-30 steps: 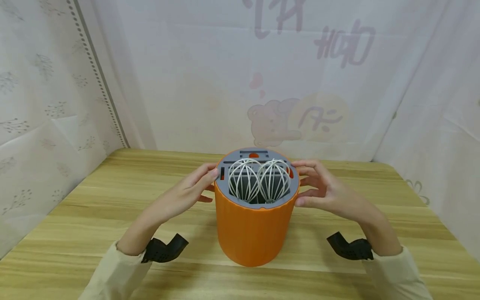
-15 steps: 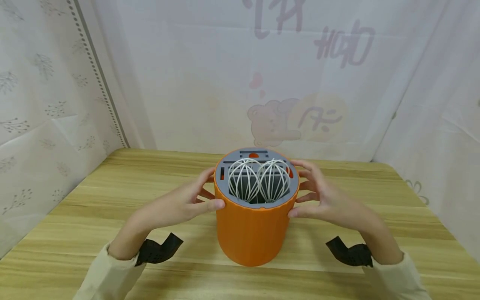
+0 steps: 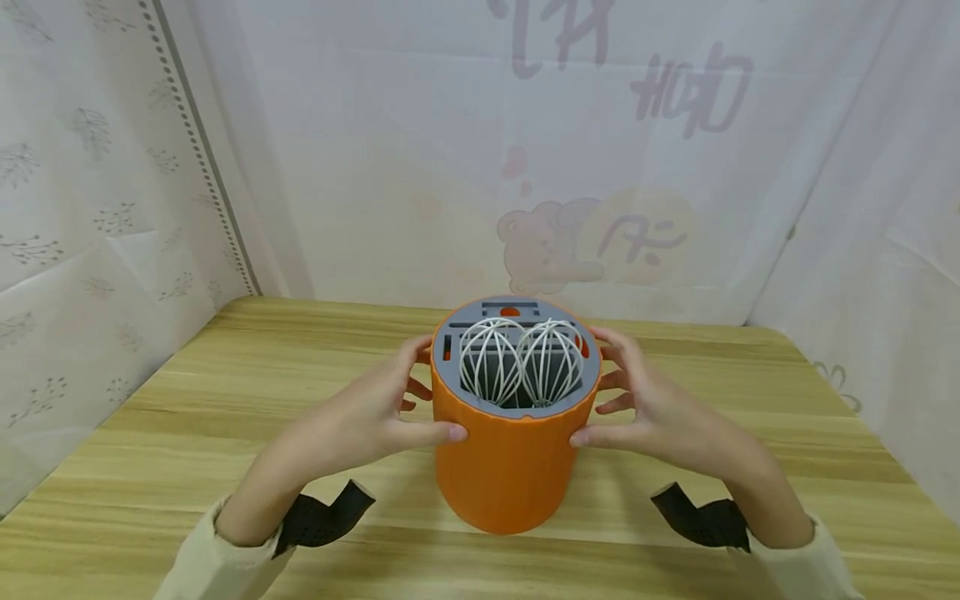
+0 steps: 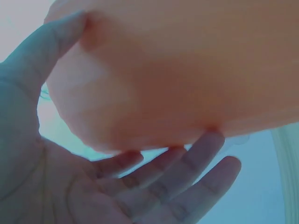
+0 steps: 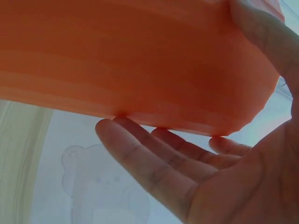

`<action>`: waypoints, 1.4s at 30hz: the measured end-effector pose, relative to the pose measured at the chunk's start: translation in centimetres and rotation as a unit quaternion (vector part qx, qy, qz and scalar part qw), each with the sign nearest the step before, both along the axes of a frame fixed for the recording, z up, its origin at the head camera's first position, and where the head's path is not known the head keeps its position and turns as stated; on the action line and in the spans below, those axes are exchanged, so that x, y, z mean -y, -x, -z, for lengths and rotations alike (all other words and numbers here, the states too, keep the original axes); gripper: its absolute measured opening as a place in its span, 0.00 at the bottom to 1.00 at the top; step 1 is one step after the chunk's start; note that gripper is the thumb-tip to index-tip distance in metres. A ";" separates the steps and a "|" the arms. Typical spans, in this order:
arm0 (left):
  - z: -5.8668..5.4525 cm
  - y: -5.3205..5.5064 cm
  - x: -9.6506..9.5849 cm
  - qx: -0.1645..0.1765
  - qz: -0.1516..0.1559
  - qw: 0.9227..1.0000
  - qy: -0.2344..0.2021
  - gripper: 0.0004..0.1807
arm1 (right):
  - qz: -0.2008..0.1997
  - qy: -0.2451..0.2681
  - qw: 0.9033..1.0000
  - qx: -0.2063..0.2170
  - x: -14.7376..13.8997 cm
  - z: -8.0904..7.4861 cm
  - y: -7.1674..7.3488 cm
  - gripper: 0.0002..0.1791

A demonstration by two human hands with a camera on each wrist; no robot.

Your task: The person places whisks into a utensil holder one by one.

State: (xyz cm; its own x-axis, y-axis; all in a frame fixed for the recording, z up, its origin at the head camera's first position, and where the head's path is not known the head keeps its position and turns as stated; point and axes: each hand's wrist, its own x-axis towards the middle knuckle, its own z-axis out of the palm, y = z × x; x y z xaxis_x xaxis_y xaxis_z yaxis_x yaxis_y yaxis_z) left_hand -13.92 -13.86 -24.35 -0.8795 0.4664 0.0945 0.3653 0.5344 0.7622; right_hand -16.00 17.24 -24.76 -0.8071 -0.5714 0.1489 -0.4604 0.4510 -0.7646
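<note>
A round orange utensil holder with a grey slotted top stands upright on the table. Two white wire whisk heads stick up side by side from its front compartment. My left hand holds the holder's left side, thumb across the front wall below the rim and fingers reaching round behind. On the opposite side my right hand grips it in mirror fashion. Both wrist views show a thumb and several fingertips at the orange wall, with the palms standing off from it.
The wood-grain table reaches back to a pale printed curtain with a bear picture. Further curtains hang at the left and right. A black wrist mount sits on each forearm, near the table's front.
My left thumb has come down from the top rim onto the front wall. The right thumb has slid lower and inward along the front. The holder stays in place.
</note>
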 end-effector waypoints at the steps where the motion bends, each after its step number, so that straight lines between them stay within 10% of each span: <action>1: 0.0 -0.1 -0.1 -0.002 -0.004 1.000 -0.002 0.48 | 0.003 -0.003 1.000 0.001 0.0 0.0 -0.1 0.55; 42: 2.5 2.2 -2.0 -0.029 -0.036 0.996 -0.072 0.53 | 0.065 -0.018 0.998 0.015 0.5 0.2 0.6 0.55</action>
